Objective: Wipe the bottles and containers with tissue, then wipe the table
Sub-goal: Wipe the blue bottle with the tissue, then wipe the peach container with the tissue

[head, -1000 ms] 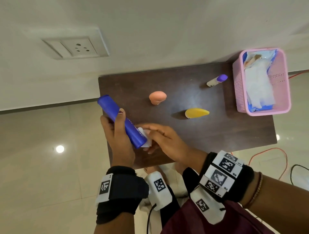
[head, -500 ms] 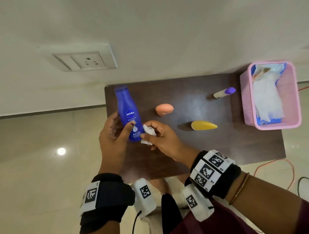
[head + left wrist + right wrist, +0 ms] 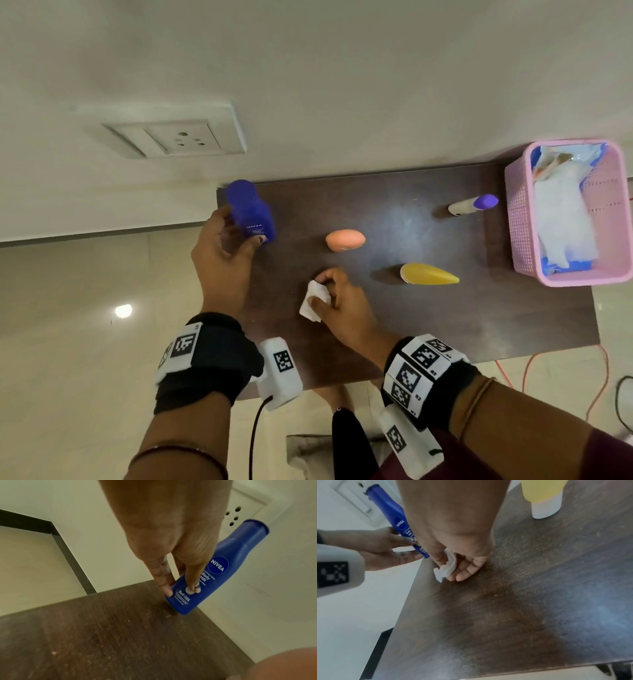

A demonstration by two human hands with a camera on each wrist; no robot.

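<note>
My left hand [image 3: 227, 246] grips a blue lotion bottle [image 3: 251, 212] by its lower body, thumb on the front label; the bottle [image 3: 221, 566] stands tilted with its base at the far left corner of the dark wooden table [image 3: 428, 325]. My right hand [image 3: 337, 301] holds a crumpled white tissue [image 3: 313, 299] just above the table's left middle, apart from the bottle. In the right wrist view the tissue [image 3: 447, 565] hangs between thumb and fingers. A peach container [image 3: 345, 240], a yellow tube [image 3: 426, 274] and a purple-capped stick [image 3: 474, 204] are on the table.
A pink basket [image 3: 524, 240] holding white tissues and a blue pack sits at the table's right end. A wall with a socket plate [image 3: 178, 137] runs behind the table. Orange and black cables [image 3: 603, 387] lie on the floor to the right.
The left hand has carried the blue bottle from mid-air near me to the far left corner and brought it upright. The right hand with the tissue has separated from it and dropped toward the table.
</note>
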